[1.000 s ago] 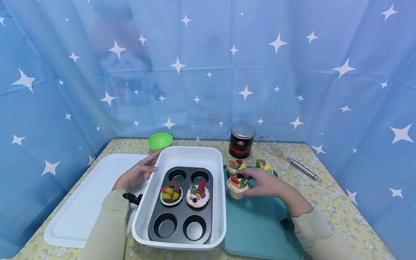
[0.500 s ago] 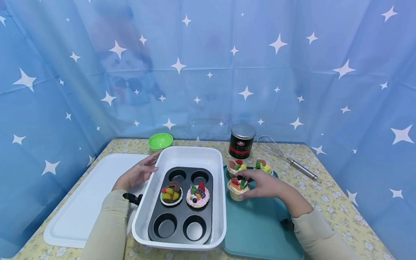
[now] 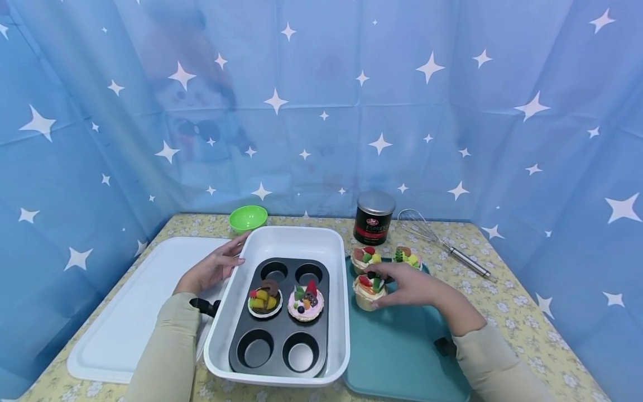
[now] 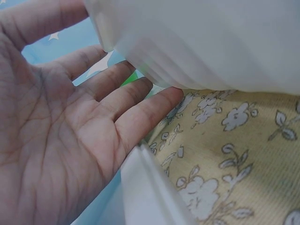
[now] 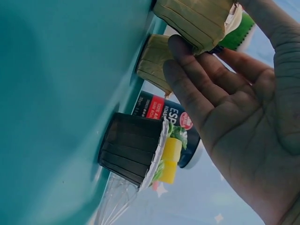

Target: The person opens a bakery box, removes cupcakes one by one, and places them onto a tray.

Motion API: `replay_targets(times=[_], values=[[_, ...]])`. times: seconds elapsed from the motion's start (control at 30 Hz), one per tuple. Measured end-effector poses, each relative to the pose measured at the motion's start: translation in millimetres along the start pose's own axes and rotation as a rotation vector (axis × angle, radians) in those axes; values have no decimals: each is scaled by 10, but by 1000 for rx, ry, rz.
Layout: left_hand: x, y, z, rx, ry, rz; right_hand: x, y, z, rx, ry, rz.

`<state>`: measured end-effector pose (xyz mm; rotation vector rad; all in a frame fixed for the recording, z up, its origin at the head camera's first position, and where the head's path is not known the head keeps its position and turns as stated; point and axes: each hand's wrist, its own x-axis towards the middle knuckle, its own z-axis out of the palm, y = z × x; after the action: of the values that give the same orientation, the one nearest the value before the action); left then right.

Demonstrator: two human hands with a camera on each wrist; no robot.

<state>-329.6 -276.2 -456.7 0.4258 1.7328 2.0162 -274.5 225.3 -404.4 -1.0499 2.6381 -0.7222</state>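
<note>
Two topped cupcakes (image 3: 305,304) sat in the middle row of a dark muffin tin (image 3: 278,360), which lay inside a deep white pan (image 3: 276,381), with a strip of pan floor showing beyond the tin. The pan's right wall ran close beside the left edge of a teal board (image 3: 397,357), whose plain surface spread forward to its near edge. A white board (image 3: 115,340) lay off the pan's left side.

Toward the teal board's far end, the right hand (image 3: 412,283) pinched a fruit-topped cupcake (image 3: 366,302) between thumb and fingers. It was nearly upright, just in front of a second pale-cased cupcake (image 3: 359,258); whether its base touched the board was hard to tell. A dark-cased cupcake (image 5: 131,145) stood near, apart from the fingers. The left hand (image 3: 213,268) gripped nothing, its fingers loosely extended, tips against the outside of the pan's left wall.
</note>
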Motion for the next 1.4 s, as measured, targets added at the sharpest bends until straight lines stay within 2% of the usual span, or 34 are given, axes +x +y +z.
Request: replay_targets(times=[0.47, 0.8, 1.4], values=[[0, 5, 6, -5, -5, 1, -7, 4, -6, 11, -22, 17], [7, 11, 13, -9, 10, -16, -20, 0, 2, -3, -12, -38], [7, 14, 16, 3, 16, -18, -28, 8, -21, 47, -20, -42]])
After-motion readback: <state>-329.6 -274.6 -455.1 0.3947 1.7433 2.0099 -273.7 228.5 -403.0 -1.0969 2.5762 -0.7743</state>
